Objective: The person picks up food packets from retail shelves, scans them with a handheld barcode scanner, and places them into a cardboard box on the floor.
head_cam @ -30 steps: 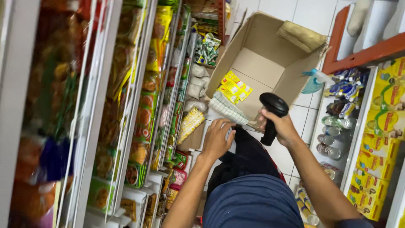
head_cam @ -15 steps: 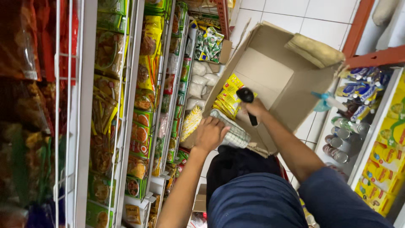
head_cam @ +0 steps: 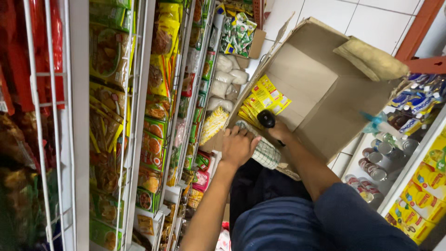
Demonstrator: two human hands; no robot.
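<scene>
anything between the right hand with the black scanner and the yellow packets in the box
Nothing visible does. The right hand holds the black scanner just below the yellow packets inside the cardboard box. The left hand rests on a checked cloth beside them.

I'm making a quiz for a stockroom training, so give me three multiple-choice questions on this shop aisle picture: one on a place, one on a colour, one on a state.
1. Where do the flat yellow packets lie?
A. inside the open brown cardboard box
B. on the tiled floor
C. on the wire rack

2. What colour is the rounded handheld device in the right hand?
A. white
B. black
C. red

3. How does the left hand stand?
A. raised in the air, empty
B. resting on the green-and-white checked cloth at the box's edge
C. gripping a can

Answers: 1 A, the packets sit against the box's inner wall; 2 B, the device is dark throughout; 3 B, the palm lies on the cloth.
</scene>
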